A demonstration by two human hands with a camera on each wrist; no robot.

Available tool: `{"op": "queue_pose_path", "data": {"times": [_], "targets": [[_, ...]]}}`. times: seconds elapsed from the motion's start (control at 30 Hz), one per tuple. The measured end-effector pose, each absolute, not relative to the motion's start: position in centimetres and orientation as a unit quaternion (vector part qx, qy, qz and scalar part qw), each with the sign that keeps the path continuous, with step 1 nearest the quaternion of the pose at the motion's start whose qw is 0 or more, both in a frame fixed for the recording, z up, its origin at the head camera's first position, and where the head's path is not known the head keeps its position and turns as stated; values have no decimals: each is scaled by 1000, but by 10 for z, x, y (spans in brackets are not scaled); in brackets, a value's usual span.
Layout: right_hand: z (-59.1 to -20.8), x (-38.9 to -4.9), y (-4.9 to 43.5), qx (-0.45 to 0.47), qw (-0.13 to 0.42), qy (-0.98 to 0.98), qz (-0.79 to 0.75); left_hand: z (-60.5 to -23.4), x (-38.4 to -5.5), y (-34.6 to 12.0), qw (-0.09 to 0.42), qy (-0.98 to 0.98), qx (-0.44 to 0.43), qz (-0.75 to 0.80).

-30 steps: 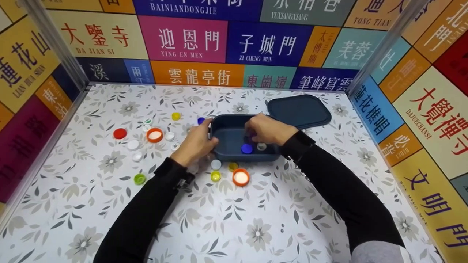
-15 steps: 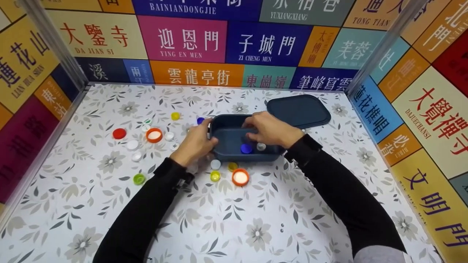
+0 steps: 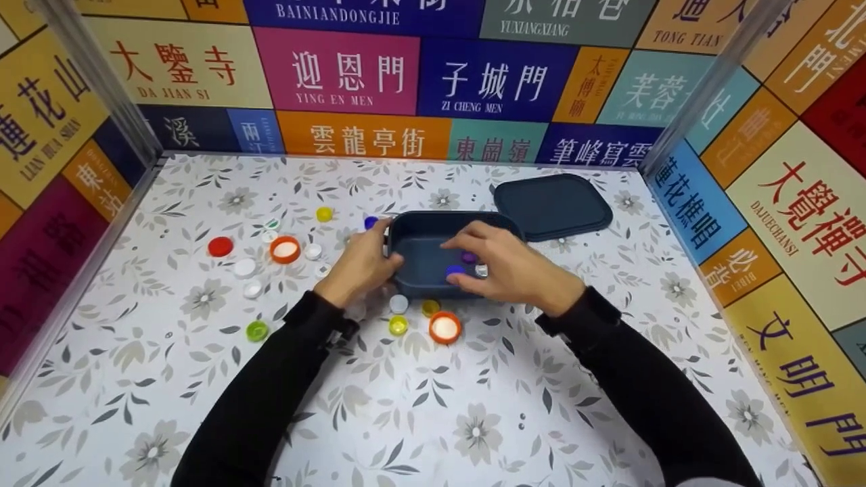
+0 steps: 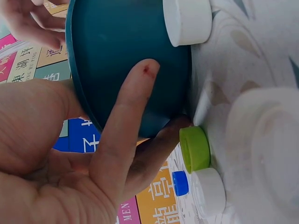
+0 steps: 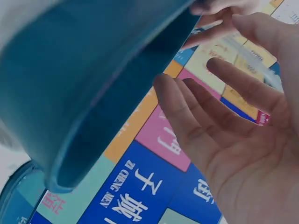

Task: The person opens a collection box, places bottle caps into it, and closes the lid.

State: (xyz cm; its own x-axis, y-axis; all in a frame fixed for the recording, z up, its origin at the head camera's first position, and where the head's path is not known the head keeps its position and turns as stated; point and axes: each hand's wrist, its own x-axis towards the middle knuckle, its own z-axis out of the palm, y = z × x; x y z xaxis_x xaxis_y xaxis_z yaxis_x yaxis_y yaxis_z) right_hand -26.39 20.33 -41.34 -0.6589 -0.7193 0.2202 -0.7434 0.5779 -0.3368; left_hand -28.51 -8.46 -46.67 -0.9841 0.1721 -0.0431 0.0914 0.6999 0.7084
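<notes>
A dark blue plastic box (image 3: 413,284) stands on the floral tablecloth. My left hand (image 3: 362,260) grips its left end, thumb at the rim and fingers against the outer wall, as the left wrist view shows. Inside the box lie a purple cap (image 3: 469,257), a blue cap (image 3: 454,270) and a whitish cap (image 3: 482,270). Over the box's right half hovers my right hand (image 3: 514,267), thumb and fingers spread apart. The right wrist view shows that hand (image 5: 238,121) holding nothing, its fingertips near the box's rim (image 5: 100,93).
Behind the box on the right lies its dark lid (image 3: 553,205). Loose caps are scattered left and in front, among them a red cap (image 3: 220,247), a green cap (image 3: 257,331) and an orange-rimmed cap (image 3: 445,327). Printed panels wall in the table (image 3: 379,419).
My right hand has risen from inside the box and drawn back toward me, its fingers spreading. The purple cap in the box now shows. My left hand stays on the box.
</notes>
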Motion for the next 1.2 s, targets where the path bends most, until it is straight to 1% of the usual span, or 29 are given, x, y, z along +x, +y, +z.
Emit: {"op": "queue_pose_path", "data": {"times": [0.27,0.5,0.6,0.73,0.9,1.0,1.2], "targets": [[-427,-223,207,463,72,-859,205,-466,-286,-85,60,924,58,374],[-445,-198,205,495,102,-842,188,-468,-286,-87,58,923,59,376],[-452,-190,204,497,91,-845,176,-469,-285,-88,52,924,66,374],[-459,-183,202,480,52,-861,160,-469,-285,-87,48,924,70,374],[-466,-179,198,458,16,-878,137,-468,-285,-86,56,922,64,378],[-470,-179,194,444,7,-887,127,-468,-285,-86,60,922,59,377],[-476,-179,188,423,17,-899,108,-468,-285,-85,57,924,64,374]]}}
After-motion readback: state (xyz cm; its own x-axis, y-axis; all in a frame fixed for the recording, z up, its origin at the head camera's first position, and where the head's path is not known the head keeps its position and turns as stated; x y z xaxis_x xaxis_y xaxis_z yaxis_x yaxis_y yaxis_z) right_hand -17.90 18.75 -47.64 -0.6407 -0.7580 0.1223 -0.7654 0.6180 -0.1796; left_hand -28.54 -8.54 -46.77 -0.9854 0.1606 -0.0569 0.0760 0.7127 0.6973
